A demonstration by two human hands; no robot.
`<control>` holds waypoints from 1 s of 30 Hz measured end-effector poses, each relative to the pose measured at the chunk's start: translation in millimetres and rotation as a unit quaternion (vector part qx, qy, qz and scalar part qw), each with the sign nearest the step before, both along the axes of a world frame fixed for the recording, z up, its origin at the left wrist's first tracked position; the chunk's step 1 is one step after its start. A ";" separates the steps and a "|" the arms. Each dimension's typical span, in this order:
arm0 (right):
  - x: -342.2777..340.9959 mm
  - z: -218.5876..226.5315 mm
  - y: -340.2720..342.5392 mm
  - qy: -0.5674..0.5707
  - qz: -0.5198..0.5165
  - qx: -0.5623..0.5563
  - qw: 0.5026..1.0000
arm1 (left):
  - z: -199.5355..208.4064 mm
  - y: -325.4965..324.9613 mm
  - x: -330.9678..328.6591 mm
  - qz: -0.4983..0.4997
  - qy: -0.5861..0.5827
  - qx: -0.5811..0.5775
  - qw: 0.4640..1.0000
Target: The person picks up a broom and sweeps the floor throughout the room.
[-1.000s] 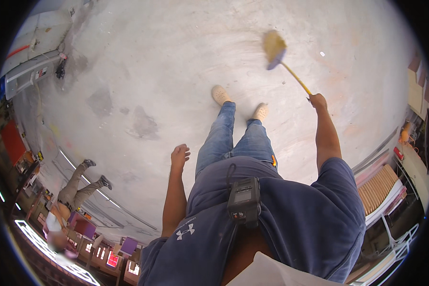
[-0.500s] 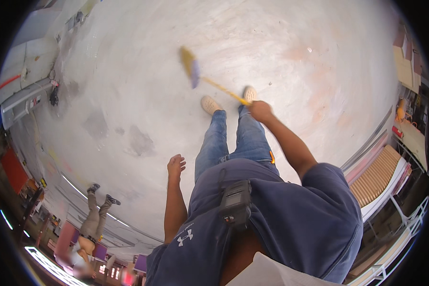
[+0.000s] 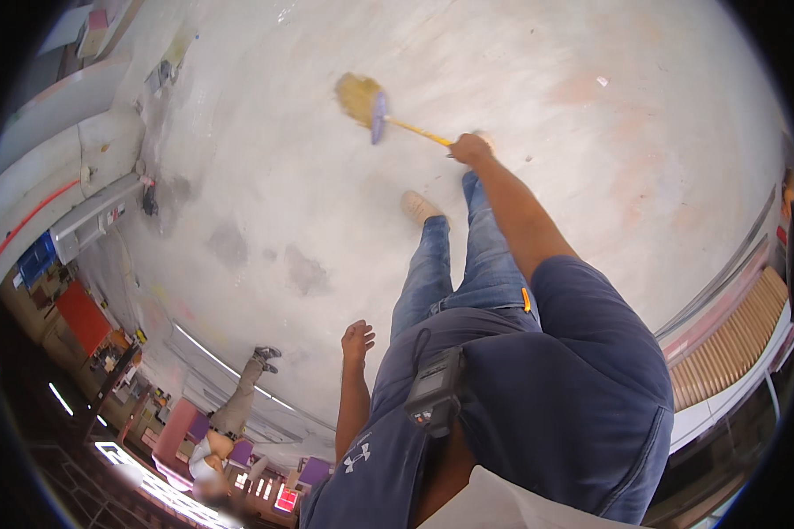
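My right hand (image 3: 473, 150) grips the yellow handle of a broom (image 3: 362, 101), arm stretched out ahead of me. The broom has a purple head and tan-yellow bristles, and it reaches out to the left over the pale floor (image 3: 273, 132). Some blur softens the bristles. My left hand (image 3: 358, 339) hangs by my left side, holding nothing, with its fingers loosely bent and apart. Light-coloured shoes (image 3: 422, 208) show beneath my jeans, the right one partly covered by my right hand.
At lower left another person (image 3: 238, 406) stands beyond pale strips along the floor. A grey metal unit (image 3: 93, 216) and a blue bin (image 3: 37, 259) are at the left. Stacked tan corrugated sheets (image 3: 732, 344) lie at the right. Dark patches (image 3: 304, 269) mark the floor.
My right hand has reached farther forward with the broom, its bristles now showing broader. My feet have stepped, and the surroundings have shifted rightward in view.
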State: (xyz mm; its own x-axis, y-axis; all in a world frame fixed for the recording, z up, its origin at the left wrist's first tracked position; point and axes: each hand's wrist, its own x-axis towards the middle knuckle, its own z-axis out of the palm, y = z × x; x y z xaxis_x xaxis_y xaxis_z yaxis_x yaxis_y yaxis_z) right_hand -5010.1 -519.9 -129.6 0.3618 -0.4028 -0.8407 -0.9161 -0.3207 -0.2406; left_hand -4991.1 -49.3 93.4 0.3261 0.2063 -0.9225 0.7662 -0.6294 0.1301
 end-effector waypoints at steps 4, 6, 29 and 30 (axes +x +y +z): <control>-95.0 1.0 -98.3 0.028 -0.094 -0.085 0.992 | -16.7 -54.4 13.5 -0.070 0.040 -0.026 0.996; -156.3 0.5 -141.6 0.055 -0.109 -0.111 0.986 | -27.8 -92.3 27.4 -0.100 0.039 -0.039 0.993; -210.1 136.3 9.8 -0.005 -0.083 -0.093 0.992 | -58.2 -139.3 70.9 -0.190 0.025 -0.091 0.977; -186.2 139.8 27.9 -0.022 -0.071 -0.056 0.996 | -56.8 -129.3 73.4 -0.185 0.024 -0.092 0.978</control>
